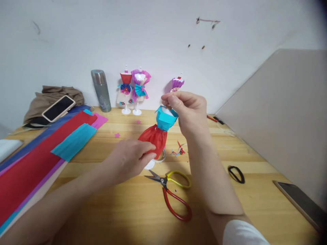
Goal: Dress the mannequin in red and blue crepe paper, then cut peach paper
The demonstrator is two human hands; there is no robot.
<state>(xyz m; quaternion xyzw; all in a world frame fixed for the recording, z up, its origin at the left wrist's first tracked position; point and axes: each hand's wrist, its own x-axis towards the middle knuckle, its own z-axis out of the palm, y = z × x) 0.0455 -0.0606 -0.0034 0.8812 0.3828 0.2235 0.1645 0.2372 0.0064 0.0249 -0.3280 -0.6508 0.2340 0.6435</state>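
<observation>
A miniature dress form, tilted over the table, wears a turquoise crepe-paper top (166, 118) and a gathered red paper skirt (158, 137). My right hand (191, 110) is closed in a pinch at its neck, the fingers covering the tip. Lower down, my left hand (129, 156) has thumb and fingers closed on the skirt near its hem. Part of the form's white round base (150, 165) shows below the skirt. Just in front lie open scissors (163, 181) with one yellow and one red handle. A ring of tape (162, 157) is partly hidden behind the skirt.
Dressed forms (126, 89) stand along the wall beside a grey bottle (101, 90). Crepe-paper strips (33, 166) cover the left side, with a phone (58, 108) on brown cloth (57, 92). Paper scraps (180, 149), a black band (236, 174) and another phone (298, 200) lie rightward.
</observation>
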